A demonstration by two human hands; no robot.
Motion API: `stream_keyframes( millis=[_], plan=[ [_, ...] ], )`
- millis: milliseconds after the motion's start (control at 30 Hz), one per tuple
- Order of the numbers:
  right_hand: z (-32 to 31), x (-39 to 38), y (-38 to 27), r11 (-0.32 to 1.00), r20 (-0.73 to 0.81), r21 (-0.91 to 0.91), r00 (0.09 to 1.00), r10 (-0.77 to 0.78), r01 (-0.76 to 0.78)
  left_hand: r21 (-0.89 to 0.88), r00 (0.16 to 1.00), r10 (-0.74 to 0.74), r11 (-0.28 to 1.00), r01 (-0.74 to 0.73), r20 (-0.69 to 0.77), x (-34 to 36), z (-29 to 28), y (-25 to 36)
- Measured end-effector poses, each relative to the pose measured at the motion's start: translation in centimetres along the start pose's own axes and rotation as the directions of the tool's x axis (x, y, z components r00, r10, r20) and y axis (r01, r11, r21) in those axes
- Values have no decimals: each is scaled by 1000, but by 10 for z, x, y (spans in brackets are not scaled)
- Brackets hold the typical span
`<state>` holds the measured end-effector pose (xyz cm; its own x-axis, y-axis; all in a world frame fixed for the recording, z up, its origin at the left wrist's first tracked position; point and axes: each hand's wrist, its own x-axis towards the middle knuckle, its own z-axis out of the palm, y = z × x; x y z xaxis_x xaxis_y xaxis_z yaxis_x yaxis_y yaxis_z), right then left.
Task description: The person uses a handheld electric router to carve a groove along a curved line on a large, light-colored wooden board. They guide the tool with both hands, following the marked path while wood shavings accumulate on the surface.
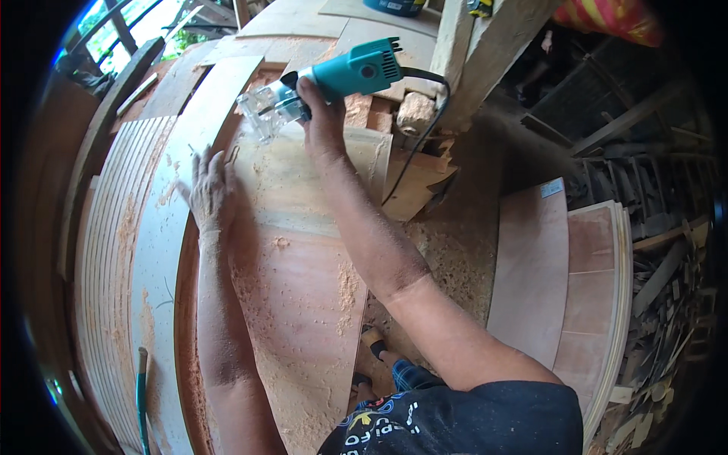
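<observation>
My right hand [322, 117] is wrapped round a teal trim router [353, 73]. The router is tilted on its side above the far part of the work surface, its clear plastic base [262, 114] pointing left. A black cord [436, 114] runs from its back end down past a post. My left hand [211, 189] rests with fingers spread at the right edge of a long pale board [168, 189]. Beneath my arms lies a wide reddish plywood panel [303, 280], strewn with sawdust. Near my left fingertips is a small thin piece I cannot make out.
Grooved or stacked strips [114, 227] lie at the left. A teal-handled tool [142, 394] sits on the pale board's near end. A wooden post [462, 68] rises at the far right of the bench. Plywood sheets [531, 265] lean at the right, beside scrap wood [667, 341].
</observation>
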<state>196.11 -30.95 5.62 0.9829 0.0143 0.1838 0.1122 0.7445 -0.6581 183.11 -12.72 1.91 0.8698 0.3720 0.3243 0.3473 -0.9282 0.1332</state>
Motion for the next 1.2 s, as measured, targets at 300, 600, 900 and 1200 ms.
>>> stream_keyframes(
  millis=[300, 600, 900, 1200],
  plan=[
    [-28, 2, -12, 991, 65, 128, 997, 34, -42, -101, 934, 177, 983, -152, 310, -135, -78, -31],
    [-40, 2, -30, 997, 204, 74, 979, -31, 16, -37, 942, -45, 997, 61, 332, -280, -144, -75],
    [-46, -2, -26, 1000, 69, -8, 998, -9, 10, -58, 917, -104, 989, 137, 385, -280, -140, -73],
    [-50, -5, -23, 998, 26, -51, 999, -27, 28, -38, 907, -126, 987, 154, 402, -279, -143, -75]
  ],
)
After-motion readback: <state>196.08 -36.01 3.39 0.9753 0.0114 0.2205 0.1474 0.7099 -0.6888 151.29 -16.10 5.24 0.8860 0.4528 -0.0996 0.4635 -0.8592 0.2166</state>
